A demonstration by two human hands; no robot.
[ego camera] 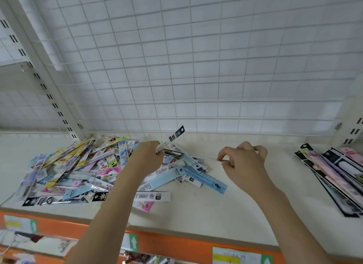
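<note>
Left hand [146,155] around barcoded, black-tagged packet [174,137]

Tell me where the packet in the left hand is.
Left of centre in the head view: the packet sticks up from the left hand, above the pile, near the wire grid.

No words are legible. Below the left hand [146,155], a white packet [151,196] bears a barcode. Green tags [133,242] on the shelf edge [176,242] show white up-arrows.
</note>
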